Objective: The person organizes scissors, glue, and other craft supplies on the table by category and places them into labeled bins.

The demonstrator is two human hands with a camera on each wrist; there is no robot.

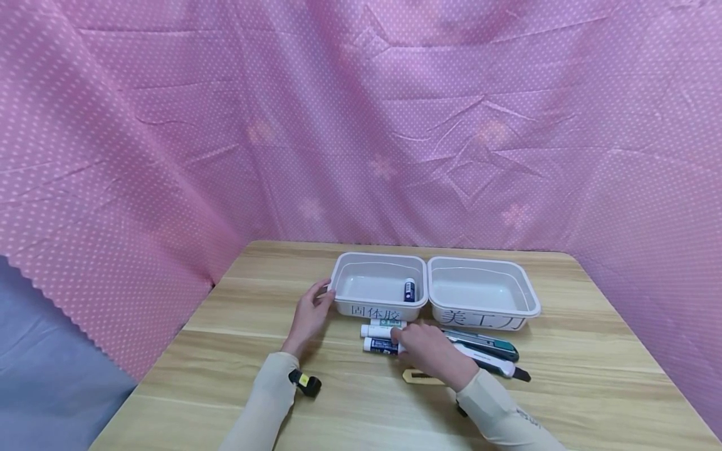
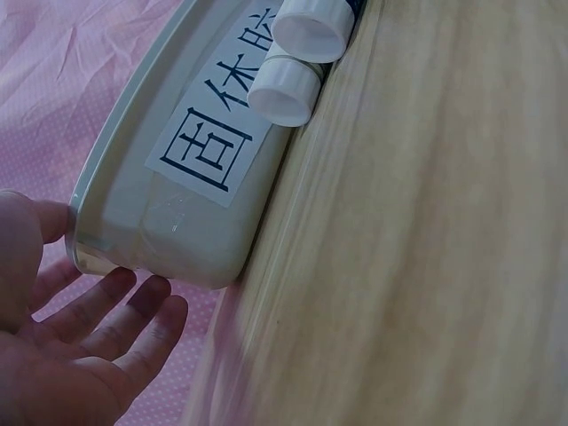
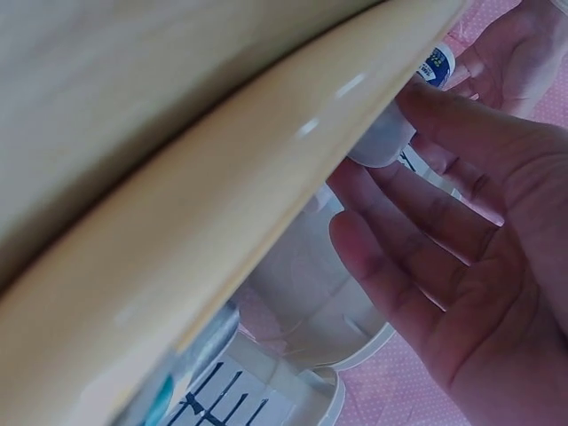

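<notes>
Three glue sticks lie in front of the glue-labelled box [image 1: 366,268]: a green-labelled stick [image 1: 389,323] nearest its wall, a white stick [image 1: 375,331] next, and a dark-blue stick [image 1: 381,346] farthest out. My right hand [image 1: 431,351] is at their right ends, and I seem to have the dark-blue one pinched there, thumb against fingers, the outer fingers loose. A light, firm pinch suits it, I'd say: a round barrel can roll between fingertips, and any sideways sweep could nudge the white one just beside it. I'd carry my wrist high too, since the yellow cutter [image 1: 410,378] lies partly hidden beneath it, farther out from the box, with a green cutter [image 1: 485,343] and a white cutter [image 1: 489,361] off to the box's front right. My left hand [image 1: 310,313] rests at the box's left end, thumb touching the rim, other fingers loosely bent. That should steady it; pushing harder might tilt the box and roll the small blue stick [image 1: 409,289] inside, near its right end.
</notes>
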